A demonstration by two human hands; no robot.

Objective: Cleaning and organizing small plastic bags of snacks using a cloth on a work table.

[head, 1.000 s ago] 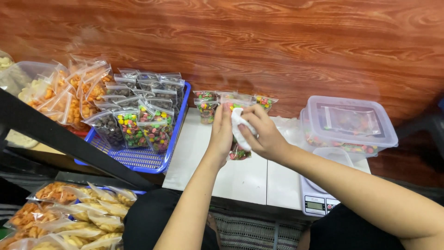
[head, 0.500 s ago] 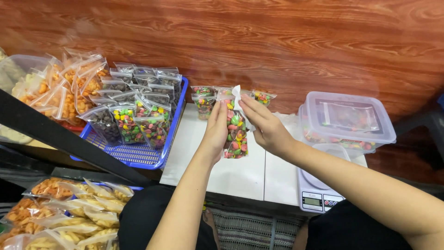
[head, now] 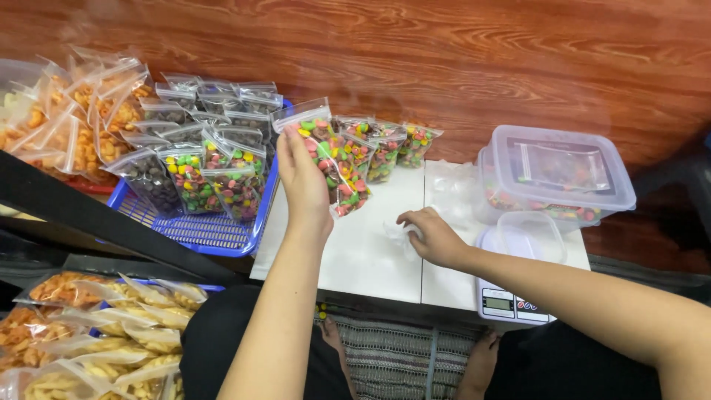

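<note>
Holding a small clear zip bag of coloured candies (head: 329, 159), the left hand (head: 302, 181) has its fingers wrapped around the bag's left edge and lifts it above the white table (head: 370, 252), near the blue plastic basket (head: 215, 233). That bag looks light and soft: thin, slippery film over loose hard pieces that would shift inside, so a grip near the sealed top strip or flat across the sides seems safest. Lower down, the right hand (head: 433, 235) rests on the table, curled over a crumpled empty clear bag (head: 404, 235); whether it pinches the film or only presses on it cannot be told. More filled candy bags (head: 392, 148) lean in a row at the table's far edge against a reddish wood-grain wall (head: 444, 52). Inside the basket stand bags of dark and coloured sweets (head: 200, 159), with bags of orange snacks (head: 81, 118) to its left. A lidded clear container (head: 555, 174) sits to the right, and a small white kitchen scale (head: 511, 300) carries a clear tub (head: 529, 235).
</note>
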